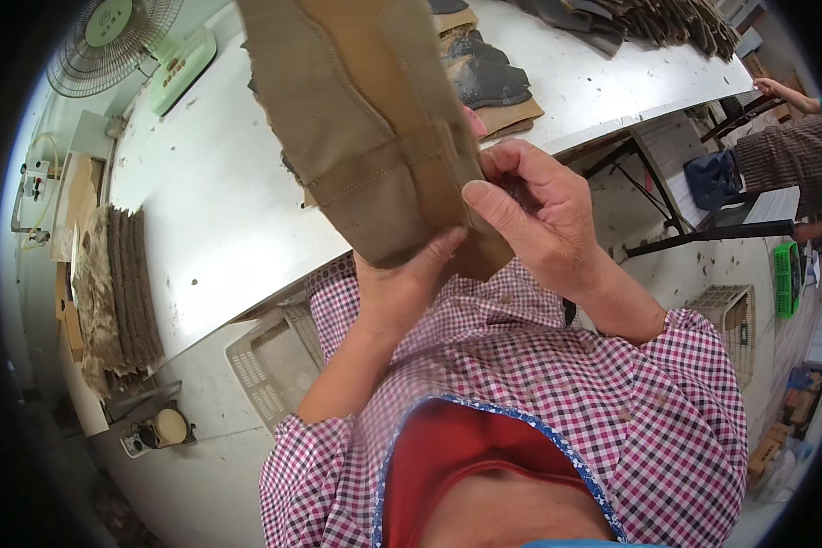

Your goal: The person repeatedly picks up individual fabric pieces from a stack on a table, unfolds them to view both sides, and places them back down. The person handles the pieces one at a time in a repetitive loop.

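Held up over the table's front edge is a long olive-brown stitched piece [310, 100], leather-like, with a lighter brown strip down its middle and a seamed band across its lower part. My left hand [402, 288] is closed on its lower end, thumb on the near face and the other fingers hidden behind. At the lower right edge, my right hand [548, 205] pinches it between thumb and bent fingers. Behind it on the table lie black and tan cut pieces [489, 80], partly covered by the held piece. A bit of pink [474, 122] shows beside them.
The white table [219, 219] carries a green fan [178, 73] at far left and a pile of brown pieces [676, 27] at far right. Furry sheets [119, 292] are stacked at left. Plastic crates [274, 365] stand below. Another person's hand [781, 91] appears at right.
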The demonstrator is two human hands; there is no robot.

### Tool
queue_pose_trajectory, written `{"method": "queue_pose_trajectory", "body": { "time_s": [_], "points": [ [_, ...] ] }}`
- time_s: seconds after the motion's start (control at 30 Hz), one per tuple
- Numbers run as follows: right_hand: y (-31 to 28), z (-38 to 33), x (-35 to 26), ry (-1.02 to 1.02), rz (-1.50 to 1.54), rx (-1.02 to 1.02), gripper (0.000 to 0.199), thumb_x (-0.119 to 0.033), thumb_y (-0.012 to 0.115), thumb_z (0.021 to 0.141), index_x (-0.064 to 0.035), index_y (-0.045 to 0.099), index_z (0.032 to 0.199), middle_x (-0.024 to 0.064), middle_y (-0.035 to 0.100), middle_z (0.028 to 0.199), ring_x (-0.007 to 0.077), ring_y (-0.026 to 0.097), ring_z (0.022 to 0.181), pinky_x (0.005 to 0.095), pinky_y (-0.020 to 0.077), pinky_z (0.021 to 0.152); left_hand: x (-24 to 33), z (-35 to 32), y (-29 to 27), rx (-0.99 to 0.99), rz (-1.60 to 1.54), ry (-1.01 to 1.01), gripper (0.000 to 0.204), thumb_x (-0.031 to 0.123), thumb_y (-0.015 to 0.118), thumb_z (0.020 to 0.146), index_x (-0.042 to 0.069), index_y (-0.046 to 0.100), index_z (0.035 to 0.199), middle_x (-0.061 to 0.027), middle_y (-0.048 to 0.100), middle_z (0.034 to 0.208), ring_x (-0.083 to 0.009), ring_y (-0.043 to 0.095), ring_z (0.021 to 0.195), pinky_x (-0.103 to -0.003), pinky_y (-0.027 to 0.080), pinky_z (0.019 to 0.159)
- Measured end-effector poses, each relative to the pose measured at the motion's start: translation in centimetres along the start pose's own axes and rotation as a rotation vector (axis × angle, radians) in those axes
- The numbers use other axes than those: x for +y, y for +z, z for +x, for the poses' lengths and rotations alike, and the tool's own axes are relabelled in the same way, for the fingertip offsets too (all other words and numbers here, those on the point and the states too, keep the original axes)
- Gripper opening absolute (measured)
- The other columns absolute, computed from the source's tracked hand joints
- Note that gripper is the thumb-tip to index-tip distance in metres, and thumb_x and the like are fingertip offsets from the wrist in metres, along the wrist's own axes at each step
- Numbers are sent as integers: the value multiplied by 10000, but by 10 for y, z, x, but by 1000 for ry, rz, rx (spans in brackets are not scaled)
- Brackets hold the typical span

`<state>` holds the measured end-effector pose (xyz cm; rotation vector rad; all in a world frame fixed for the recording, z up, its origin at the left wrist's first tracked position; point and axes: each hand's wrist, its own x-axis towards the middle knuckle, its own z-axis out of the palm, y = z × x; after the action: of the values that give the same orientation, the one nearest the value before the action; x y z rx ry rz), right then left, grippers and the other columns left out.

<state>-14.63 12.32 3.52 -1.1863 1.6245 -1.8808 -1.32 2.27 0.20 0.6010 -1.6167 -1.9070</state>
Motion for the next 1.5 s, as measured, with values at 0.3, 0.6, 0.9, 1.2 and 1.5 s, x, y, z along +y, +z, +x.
{"method": "queue_pose_trajectory", "body": {
  "time_s": [0.3,0.6,0.9,1.2,1.5],
  "points": [
    [2,5,-4,-61,92,98,112,-39,600,896,33,599,982,36,623,835,70,577,757,206,474,649,-1,-7,14,-31,66,-47,335,65,751,797,-14,612,1091,-70,658,1009,-163,624,882,-289,516,781],
    [-4,21,-13,-38,248,156,95,-74,582,923,15,607,949,-26,600,806,13,515,711,157,424,623,-10,-11,22,-105,52,-65,382,87,755,800,-27,582,1121,-105,644,1052,-191,619,939,-317,515,810],
    [-12,47,-28,-176,232,278,100,-87,600,920,10,612,900,-52,564,755,-10,455,659,139,366,576,-21,-20,21,-153,5,-129,390,93,753,807,-34,570,1127,-106,647,1039,-184,619,916,-312,519,797],
    [-18,59,-39,-184,123,205,117,-128,587,933,-12,597,917,-50,560,710,-12,475,605,147,393,500,-30,-21,8,-120,-14,-151,391,120,749,818,-31,571,1132,-89,651,1016,-173,620,877,-303,519,763],
    [-12,84,-28,-190,403,135,89,-84,583,920,-1,614,932,-9,610,799,43,545,728,196,459,656,-14,-21,-34,-26,218,79,249,72,717,826,5,637,1051,-65,674,943,-144,625,836,-291,514,755]
  ]
}}
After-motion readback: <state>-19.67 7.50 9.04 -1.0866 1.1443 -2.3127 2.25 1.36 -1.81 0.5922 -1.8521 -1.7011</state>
